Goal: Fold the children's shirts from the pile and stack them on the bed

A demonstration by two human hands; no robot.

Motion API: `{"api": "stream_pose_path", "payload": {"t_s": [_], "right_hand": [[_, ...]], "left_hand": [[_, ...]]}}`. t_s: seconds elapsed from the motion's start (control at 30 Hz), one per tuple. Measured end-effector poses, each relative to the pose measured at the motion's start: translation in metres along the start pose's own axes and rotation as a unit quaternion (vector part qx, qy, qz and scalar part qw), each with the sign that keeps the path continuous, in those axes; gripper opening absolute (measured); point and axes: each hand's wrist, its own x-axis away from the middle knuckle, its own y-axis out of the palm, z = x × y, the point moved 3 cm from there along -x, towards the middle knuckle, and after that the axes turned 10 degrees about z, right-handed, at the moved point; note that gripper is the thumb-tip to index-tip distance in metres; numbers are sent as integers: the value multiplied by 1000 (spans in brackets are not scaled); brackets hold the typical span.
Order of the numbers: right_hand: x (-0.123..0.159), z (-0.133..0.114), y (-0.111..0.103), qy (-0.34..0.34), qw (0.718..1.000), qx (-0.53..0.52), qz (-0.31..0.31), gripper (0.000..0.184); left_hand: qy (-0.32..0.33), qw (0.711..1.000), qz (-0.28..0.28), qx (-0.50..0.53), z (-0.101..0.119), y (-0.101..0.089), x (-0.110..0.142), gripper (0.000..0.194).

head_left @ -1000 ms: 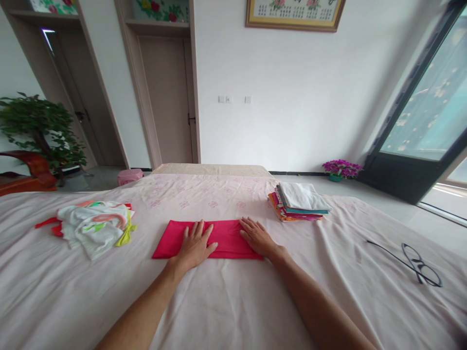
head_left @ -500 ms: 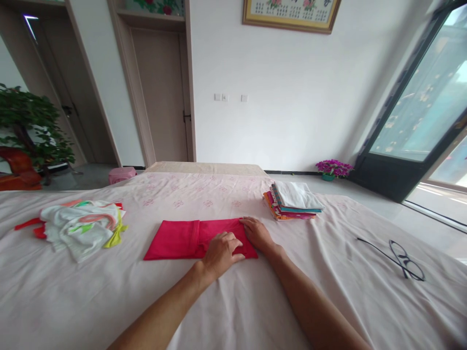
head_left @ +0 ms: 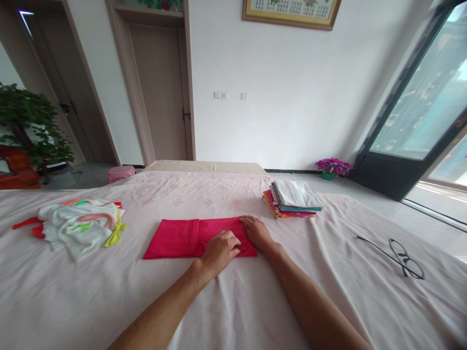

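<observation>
A red folded garment (head_left: 178, 238) lies as a long flat strip on the bed, with a fold line crossing it near the middle. My left hand (head_left: 221, 250) rests on its right half, fingers slightly bent and the thumb a little apart from them. At the garment's right end is my right hand (head_left: 258, 233), its fingers lying over the far corner and the edge. The right thumb is hidden, and whether any fabric is under the fingertips cannot be seen.
Loose white clothing with red and yellow parts (head_left: 82, 226) lies crumpled at left. Behind my right hand stands a stack of folded clothes (head_left: 295, 197), white on top. Eyeglasses (head_left: 404, 260) rest at right on the pale patterned bedsheet (head_left: 207, 189).
My left thumb has drawn closer to its fingers. The right hand and the red garment stay in place; the whole view has shifted very slightly.
</observation>
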Motion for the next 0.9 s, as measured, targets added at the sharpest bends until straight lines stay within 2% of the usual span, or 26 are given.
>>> {"api": "stream_pose_path", "payload": {"t_s": [0.23,0.37,0.53,0.67,0.77,0.9], "right_hand": [[0,1,0,-7,1000,-9,7,43],[0,1,0,-16,1000,-19,12,41],[-2,1,-1,-17,1000,-18,-3,42],[-2,-2,-4,-15,1000,-16,-10,42],[0,-6,-6,-11,1000,2,-21,42],[4,-11,-8,-11,999,34,-22,44]], "left_hand": [[35,998,11,-45,3,-2,2,8],[72,997,0,-18,3,-7,4,7],[66,997,-11,45,1,-12,6,8],[49,995,-17,87,0,-9,7,7],[7,991,-12,137,-3,-4,7,10],[-78,984,51,149,-12,-2,7,11]]}}
